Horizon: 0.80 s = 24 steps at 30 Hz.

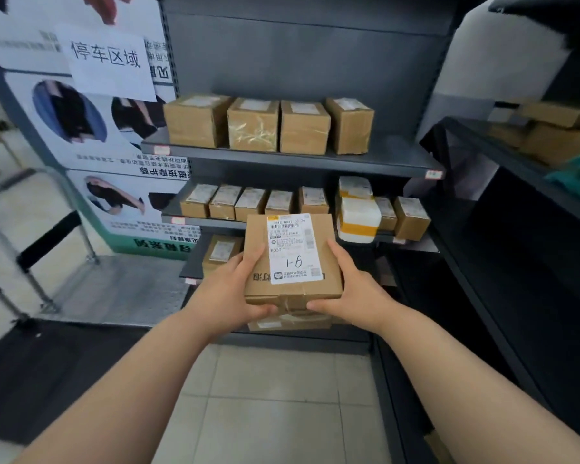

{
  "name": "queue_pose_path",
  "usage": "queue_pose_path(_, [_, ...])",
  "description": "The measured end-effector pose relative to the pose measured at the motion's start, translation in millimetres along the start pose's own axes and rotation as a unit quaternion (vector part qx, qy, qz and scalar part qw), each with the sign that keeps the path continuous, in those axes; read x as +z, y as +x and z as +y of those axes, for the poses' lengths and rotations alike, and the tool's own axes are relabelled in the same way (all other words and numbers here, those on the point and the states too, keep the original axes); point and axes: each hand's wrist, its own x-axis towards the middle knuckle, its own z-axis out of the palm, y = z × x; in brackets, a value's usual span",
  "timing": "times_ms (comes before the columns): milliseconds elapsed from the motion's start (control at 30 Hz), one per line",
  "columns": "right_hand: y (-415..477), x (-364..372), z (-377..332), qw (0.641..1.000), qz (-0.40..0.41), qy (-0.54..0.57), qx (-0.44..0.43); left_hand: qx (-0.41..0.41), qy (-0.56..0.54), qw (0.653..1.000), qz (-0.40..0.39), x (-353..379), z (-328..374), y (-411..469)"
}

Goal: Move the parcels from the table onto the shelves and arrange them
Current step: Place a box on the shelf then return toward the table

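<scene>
I hold a brown cardboard parcel (290,289) with a white shipping label marked "9-1" in front of the dark metal shelving unit (292,160). My left hand (230,291) grips its left side and my right hand (352,289) grips its right side, thumbs on the near edge. A second flat parcel (288,322) shows just under it; whether I hold it too is unclear. The upper shelf carries several brown boxes (253,128). On the middle shelf (195,221) stands a row of small boxes (250,204) and white packets (359,219).
One box (220,252) sits on a lower shelf behind my left hand. A second dark shelf unit (516,169) with boxes stands at the right. Posters (91,128) and a metal trolley frame (41,236) are at the left. Tiled floor lies below.
</scene>
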Motion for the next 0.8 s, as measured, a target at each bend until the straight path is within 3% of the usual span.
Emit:
queue_pose_path(233, [53.1,1.6,-3.2,0.997,0.035,0.027,0.057,0.036,0.013,0.997,-0.065,-6.8,-33.7,71.9])
queue_pose_path(533, [52.4,-59.4,18.1,0.978,0.176,0.062,0.093,0.111,-0.064,0.989,-0.075,-4.2,23.9,144.5])
queue_pose_path(800, [63.8,-97.5,51.5,0.977,0.192,0.042,0.082,0.071,-0.114,0.987,-0.091,19.2,62.9,183.7])
